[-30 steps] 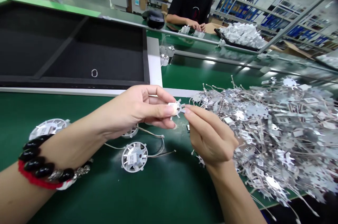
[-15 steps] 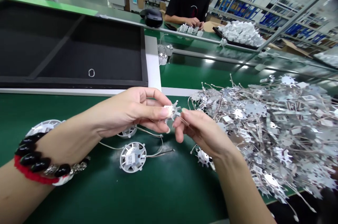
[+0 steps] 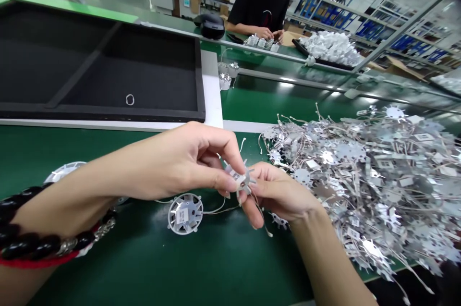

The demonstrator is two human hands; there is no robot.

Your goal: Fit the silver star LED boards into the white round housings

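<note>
Left fingers [image 3: 224, 180] and right fingers [image 3: 265, 188] pinch a pronged part [image 3: 242, 179] tilted rightward (wire [image 3: 267, 229] trailing near). The far-left tray [image 3: 158, 70] holds a white loop [image 3: 133, 99].

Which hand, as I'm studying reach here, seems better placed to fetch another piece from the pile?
Probably the right hand: it is nearer the pile. The left hand lies farther off, pinching a piece. Right fingers are at that piece too, though.

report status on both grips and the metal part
Left grip pinching pronged metal part; right grip at its pronged edge; wire dangling below right fingertips.
</note>
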